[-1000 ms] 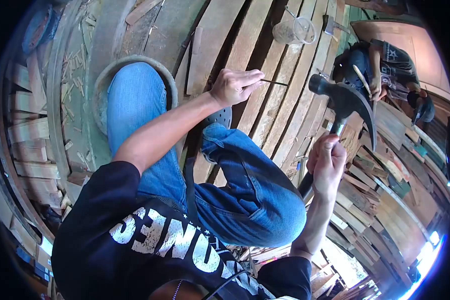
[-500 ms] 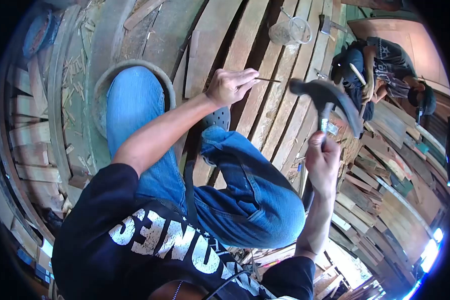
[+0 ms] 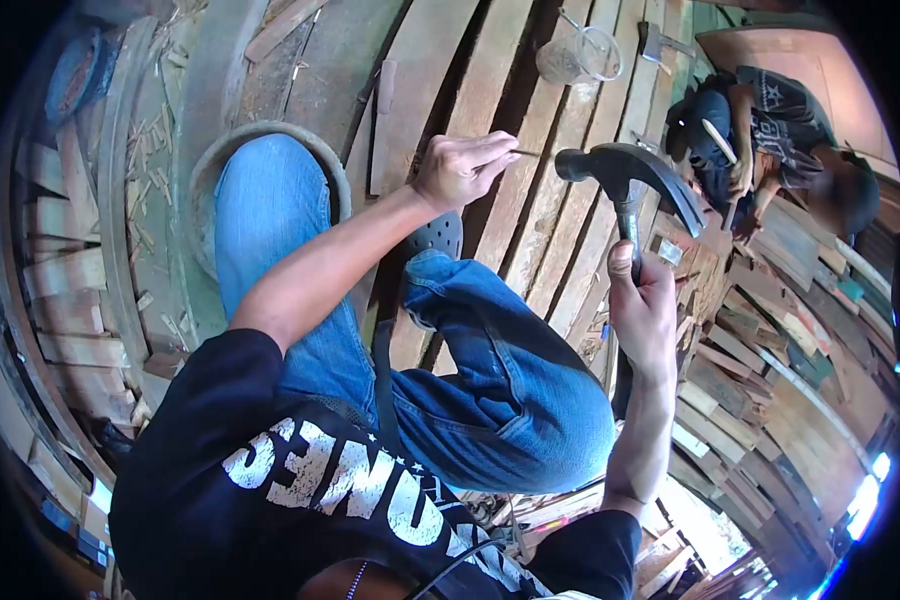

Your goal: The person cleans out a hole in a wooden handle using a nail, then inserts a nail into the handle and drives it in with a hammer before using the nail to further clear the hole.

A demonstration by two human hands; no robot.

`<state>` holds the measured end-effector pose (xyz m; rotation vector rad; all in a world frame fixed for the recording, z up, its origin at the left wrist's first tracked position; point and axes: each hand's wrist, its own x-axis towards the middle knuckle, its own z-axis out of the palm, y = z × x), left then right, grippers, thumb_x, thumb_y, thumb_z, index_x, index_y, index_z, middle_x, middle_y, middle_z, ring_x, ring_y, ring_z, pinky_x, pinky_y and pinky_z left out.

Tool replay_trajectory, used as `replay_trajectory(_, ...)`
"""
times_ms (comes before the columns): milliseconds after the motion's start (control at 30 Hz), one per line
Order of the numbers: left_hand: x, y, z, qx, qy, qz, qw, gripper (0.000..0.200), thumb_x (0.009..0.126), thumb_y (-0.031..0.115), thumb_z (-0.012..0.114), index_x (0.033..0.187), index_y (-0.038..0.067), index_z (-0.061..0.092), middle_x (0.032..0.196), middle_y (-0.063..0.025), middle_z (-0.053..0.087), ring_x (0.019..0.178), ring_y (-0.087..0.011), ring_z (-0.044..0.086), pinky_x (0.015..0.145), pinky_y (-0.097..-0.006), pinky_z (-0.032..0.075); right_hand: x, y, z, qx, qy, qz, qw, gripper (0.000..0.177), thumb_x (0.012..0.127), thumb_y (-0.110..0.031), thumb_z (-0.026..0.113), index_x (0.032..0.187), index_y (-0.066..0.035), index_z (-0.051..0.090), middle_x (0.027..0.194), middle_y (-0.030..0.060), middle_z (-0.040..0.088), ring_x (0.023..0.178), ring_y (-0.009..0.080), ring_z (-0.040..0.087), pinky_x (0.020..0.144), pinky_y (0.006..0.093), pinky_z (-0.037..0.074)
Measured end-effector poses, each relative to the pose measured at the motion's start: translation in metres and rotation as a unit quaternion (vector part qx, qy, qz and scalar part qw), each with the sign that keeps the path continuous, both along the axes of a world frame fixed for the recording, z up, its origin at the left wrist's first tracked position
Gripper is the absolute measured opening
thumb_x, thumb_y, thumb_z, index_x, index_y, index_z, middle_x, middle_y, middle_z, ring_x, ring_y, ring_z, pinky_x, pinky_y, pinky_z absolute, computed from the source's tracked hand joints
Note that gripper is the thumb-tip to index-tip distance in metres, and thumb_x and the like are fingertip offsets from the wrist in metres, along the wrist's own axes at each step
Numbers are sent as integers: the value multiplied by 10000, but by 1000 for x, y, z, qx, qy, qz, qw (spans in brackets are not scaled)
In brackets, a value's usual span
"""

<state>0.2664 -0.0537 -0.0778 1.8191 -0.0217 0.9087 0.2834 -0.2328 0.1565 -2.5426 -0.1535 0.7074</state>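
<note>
My left hand [image 3: 460, 172] is closed, pinching a thin, dark nail [image 3: 527, 152] whose free end points right, above the wooden boards [image 3: 500, 215]. Its tip end is hidden by my fingers. My right hand [image 3: 644, 305] wraps around the handle of a claw hammer [image 3: 625, 170], thumb along the shaft. The hammer's round striking face points left toward the nail, a small gap apart, and the claw curves off to the right.
A clear plastic tub [image 3: 560, 62] and a hatchet [image 3: 652, 45] lie on the boards beyond my hands. Another person [image 3: 780, 130] crouches at the upper right, holding a tool. Wood offcuts [image 3: 740, 400] pile up at right. A round basin [image 3: 202, 190] surrounds my knee.
The hammer has come slightly up and left, its head closer to the nail. Less of the nail shows past my left fingers. The other person's head has lowered.
</note>
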Motion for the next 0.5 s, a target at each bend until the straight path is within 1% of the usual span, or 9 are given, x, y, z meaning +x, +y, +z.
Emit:
replay_trajectory(67,4,5,2,8,17,-6,1000,156,793,20,746,943,-18,719,938,-152,730,793,-260,731,663,-306,591,-3,0,7,20,-37,-12,999,574,985,-463,546,625,-23,470,512,-49,368,520,65,335,457,306,261)
replay_trajectory(133,-1,1,1,-10,18,-12,1000,161,792,21,748,946,-19,720,943,-151,730,788,-255,732,662,-304,591,-4,-6,12,117,-5,-72,991,570,985,-486,526,623,-48,487,517,-70,380,509,58,327,453,287,253)
replay_trajectory(200,-3,0,-2,-5,12,-19,1000,166,794,21,746,952,-20,720,946,-151,729,777,-250,732,652,-304,588,-5,-3,12,125,-4,-87,988,557,992,-461,530,622,-47,489,512,-65,381,504,56,326,450,286,250)
replay_trajectory(267,1,-1,-3,-3,0,-17,1000,168,792,19,747,953,-22,718,946,-151,730,768,-249,732,649,-302,588,-1,2,1,27,-6,-29,999,537,1001,-427,533,620,-51,487,509,-64,382,498,51,325,447,283,241)
replay_trajectory(300,0,2,0,-11,23,-6,1000,172,791,17,748,956,-20,719,942,-150,730,770,-252,732,653,-299,589,1,3,3,-5,-1,18,1000,523,1006,-401,536,620,-51,489,514,-63,390,495,48,328,445,282,247)
replay_trajectory(333,6,4,2,-9,18,-6,1000,172,791,17,748,956,-20,719,942,-150,730,770,-252,732,653,-299,589,3,4,7,-3,-6,18,1000,523,1006,-401,536,620,-51,489,514,-63,390,495,48,328,445,282,247)
replay_trajectory(400,1,3,0,10,14,0,1000,169,790,20,750,953,-15,720,943,-149,730,768,-251,732,649,-298,588,-2,2,13,45,-17,-26,998,525,1008,-403,530,615,-58,482,512,-63,388,494,42,333,444,280,247)
replay_trajectory(467,2,1,-4,-2,-6,4,1000,158,793,20,748,945,-13,720,942,-147,731,768,-251,732,646,-301,586,-8,8,16,158,-9,-105,982,516,1019,-384,512,602,-84,465,504,-68,377,482,25,323,438,274,216)
replay_trajectory(500,-1,-1,-3,1,4,-7,1000,159,791,17,750,943,-13,719,939,-149,730,767,-252,732,649,-300,588,-7,4,12,125,-15,-90,988,523,1018,-390,513,605,-71,469,505,-63,384,484,33,330,440,277,236)
